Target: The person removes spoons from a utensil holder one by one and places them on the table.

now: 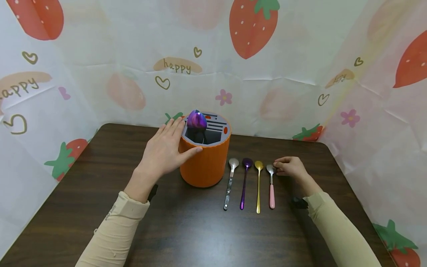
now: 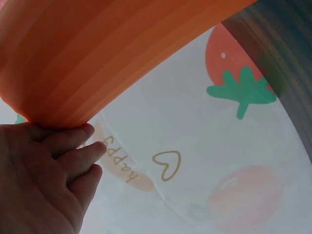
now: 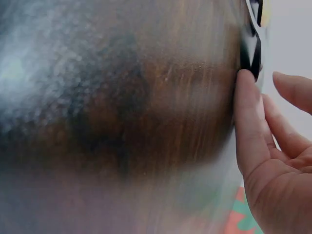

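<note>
An orange cylindrical utensil holder (image 1: 203,167) with a grey slotted top stands near the table's back edge. My left hand (image 1: 165,146) rests against its left side and rim, fingers straight and thumb spread across the front. From the front compartment rises a shiny purple-blue spoon (image 1: 197,119), bowl up. To the holder's right, spoons lie in a row: one with a speckled grey handle (image 1: 228,187), a purple one (image 1: 245,183), a gold one (image 1: 258,185), and a pink-handled one (image 1: 272,196). At the pink-handled spoon's bowl, my right hand (image 1: 293,167) touches it with a fingertip, the other digits apart.
The dark wooden table (image 1: 186,230) has a rounded back right corner. A white cloth (image 1: 287,44) printed with strawberries hangs close behind and along the sides. Dark bands sit at both wrists.
</note>
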`<state>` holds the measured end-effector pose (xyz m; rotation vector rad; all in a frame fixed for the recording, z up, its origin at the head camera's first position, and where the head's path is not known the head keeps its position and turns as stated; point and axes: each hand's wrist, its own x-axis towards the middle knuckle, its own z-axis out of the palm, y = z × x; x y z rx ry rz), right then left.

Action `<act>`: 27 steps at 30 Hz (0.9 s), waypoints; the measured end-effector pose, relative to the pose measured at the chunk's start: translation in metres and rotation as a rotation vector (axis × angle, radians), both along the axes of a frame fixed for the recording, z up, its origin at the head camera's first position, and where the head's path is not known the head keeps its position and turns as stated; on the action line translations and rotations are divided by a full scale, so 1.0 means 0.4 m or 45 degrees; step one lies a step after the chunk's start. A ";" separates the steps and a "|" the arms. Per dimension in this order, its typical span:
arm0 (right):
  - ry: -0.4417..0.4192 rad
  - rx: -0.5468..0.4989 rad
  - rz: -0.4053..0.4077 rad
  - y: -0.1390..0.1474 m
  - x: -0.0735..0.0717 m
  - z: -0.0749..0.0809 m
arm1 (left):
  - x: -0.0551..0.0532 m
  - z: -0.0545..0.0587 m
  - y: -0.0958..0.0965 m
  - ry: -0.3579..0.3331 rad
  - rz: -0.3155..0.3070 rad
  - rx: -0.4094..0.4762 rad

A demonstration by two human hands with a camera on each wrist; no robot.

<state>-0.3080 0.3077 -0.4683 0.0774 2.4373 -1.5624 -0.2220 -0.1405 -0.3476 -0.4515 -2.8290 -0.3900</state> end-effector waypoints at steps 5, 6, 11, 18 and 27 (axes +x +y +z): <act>0.058 0.029 0.006 0.003 0.014 0.013 | -0.001 0.001 0.000 0.000 0.001 0.002; 0.080 0.043 0.007 0.002 0.018 0.016 | -0.001 0.001 0.000 -0.001 0.001 0.001; 0.232 0.136 -0.002 -0.016 0.039 0.051 | 0.001 -0.002 0.000 -0.005 0.000 0.007; 0.481 0.103 -0.054 -0.104 0.073 0.143 | 0.005 -0.014 -0.002 0.022 -0.004 0.040; 0.760 -0.170 -0.024 -0.252 0.107 0.246 | -0.002 -0.029 -0.001 0.065 -0.002 0.090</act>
